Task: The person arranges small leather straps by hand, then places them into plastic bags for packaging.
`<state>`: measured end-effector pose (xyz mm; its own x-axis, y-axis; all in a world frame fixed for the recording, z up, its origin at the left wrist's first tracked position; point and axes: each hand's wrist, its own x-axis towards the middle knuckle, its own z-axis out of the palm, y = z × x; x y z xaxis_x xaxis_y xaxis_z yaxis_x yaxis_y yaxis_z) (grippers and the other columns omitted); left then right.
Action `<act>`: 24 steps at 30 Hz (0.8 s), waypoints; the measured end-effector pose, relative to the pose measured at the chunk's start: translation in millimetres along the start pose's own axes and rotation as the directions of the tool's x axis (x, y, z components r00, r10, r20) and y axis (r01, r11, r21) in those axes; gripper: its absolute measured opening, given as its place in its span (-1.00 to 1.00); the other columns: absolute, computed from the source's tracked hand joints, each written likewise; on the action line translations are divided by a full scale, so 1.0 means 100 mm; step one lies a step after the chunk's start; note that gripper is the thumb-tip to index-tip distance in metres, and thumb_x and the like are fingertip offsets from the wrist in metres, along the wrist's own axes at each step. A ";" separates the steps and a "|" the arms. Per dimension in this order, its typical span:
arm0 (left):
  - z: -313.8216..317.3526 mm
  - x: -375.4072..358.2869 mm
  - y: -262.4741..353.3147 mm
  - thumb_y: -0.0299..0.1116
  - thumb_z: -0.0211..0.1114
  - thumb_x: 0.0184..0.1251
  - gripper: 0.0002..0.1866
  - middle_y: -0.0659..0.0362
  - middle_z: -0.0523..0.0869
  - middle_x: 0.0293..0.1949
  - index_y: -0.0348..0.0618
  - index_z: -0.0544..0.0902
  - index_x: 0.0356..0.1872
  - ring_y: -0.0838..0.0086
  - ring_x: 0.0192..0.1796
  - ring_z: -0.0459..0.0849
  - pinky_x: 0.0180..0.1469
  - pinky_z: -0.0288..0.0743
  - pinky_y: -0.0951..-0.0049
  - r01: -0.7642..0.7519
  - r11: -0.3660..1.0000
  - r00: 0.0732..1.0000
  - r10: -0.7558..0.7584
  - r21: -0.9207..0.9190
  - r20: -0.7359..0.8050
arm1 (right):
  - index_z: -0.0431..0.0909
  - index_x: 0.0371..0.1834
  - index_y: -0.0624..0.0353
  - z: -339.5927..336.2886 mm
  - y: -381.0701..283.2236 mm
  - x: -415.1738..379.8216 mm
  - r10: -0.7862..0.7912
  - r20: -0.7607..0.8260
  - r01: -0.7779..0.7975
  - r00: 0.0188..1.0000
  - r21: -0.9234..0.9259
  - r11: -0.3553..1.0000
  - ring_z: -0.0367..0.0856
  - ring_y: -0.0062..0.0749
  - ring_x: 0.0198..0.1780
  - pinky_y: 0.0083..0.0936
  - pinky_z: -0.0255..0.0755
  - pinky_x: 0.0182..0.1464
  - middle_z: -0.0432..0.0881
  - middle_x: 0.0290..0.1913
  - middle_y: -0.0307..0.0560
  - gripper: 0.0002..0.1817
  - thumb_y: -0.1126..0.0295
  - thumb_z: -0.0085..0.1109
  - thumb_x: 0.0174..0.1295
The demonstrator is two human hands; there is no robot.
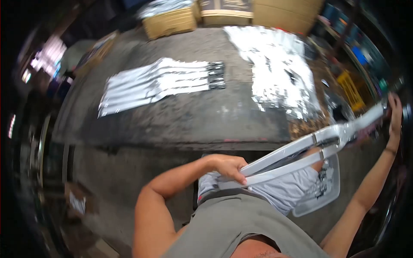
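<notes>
My left hand (231,168), in front of my waist, is closed around the near ends of a pair of long white plastic-wrapped bars (282,169). The bars slant up to the right across my lap, apart near the middle and close together toward the far end. Out at the far right, my right hand (394,115) is raised with its fingers stretched out, right at the far end of the bars. Similar white bars with dark ends (159,81) lie side by side on the dark table (193,118).
Shiny clear plastic wrapping or wrapped pieces (279,71) cover the table's right side. Cardboard boxes (170,23) line its back edge. A translucent bin (333,189) with small dark-and-silver pieces sits beside my right leg. A yellow plastic rack (350,91) stands at the right.
</notes>
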<state>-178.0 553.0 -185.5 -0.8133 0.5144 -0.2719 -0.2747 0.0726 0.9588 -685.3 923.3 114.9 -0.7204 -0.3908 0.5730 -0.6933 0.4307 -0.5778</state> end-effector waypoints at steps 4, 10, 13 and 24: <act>-0.25 -0.70 0.12 -0.16 0.42 0.24 -0.55 0.14 0.75 -0.18 -0.31 0.64 0.00 0.51 -0.11 0.62 0.00 0.51 0.40 0.171 0.975 0.981 -0.155 0.143 -0.115 | 0.55 -0.32 0.02 0.86 0.44 -0.47 0.176 0.182 -0.220 0.967 0.263 0.939 0.23 -0.82 -0.55 -0.75 0.08 -0.56 0.39 -0.47 -0.52 -0.85 0.25 0.18 0.39; -1.11 -2.26 0.56 -0.13 0.43 0.11 -0.55 0.03 0.76 -0.15 -0.14 0.69 0.00 0.27 -0.12 0.70 -0.01 0.56 0.26 0.772 0.519 0.628 -0.531 0.367 -0.570 | 0.49 -0.35 0.05 2.60 -0.61 -1.10 0.213 0.446 -0.432 0.869 0.477 0.765 0.32 -0.78 -0.58 -0.78 0.24 -0.59 0.45 -0.47 -0.40 -0.85 0.29 0.24 0.32; -1.68 -3.34 0.97 -0.15 0.47 -0.01 -0.59 0.07 0.76 -0.24 -0.10 0.73 -0.12 0.28 -0.18 0.69 -0.09 0.55 0.24 0.945 0.204 0.325 -0.467 0.257 -0.823 | 0.53 -0.28 0.12 3.55 -1.23 -1.13 0.182 0.514 -0.459 0.838 0.485 0.744 0.40 -0.68 -0.54 -0.68 0.40 -0.50 0.48 -0.45 -0.33 -0.81 0.26 0.26 0.26; -2.06 -2.99 0.13 -0.15 0.38 0.17 -0.42 -0.08 0.24 0.46 -0.02 0.54 0.25 0.09 0.44 0.31 0.43 0.23 0.22 0.929 0.322 0.151 0.122 0.184 -0.981 | 0.64 -0.19 0.24 5.70 -1.61 -1.51 0.139 0.484 -0.304 0.864 0.281 0.910 0.68 -0.31 -0.15 -0.36 0.51 -0.07 0.71 -0.25 0.03 -0.70 0.24 0.31 0.13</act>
<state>-43.9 223.8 -108.9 -0.6600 -0.7513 -0.0044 -0.7496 0.6580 0.0713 -477.1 449.3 -209.4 -0.7290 -0.6713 0.1336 -0.4183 0.2825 -0.8633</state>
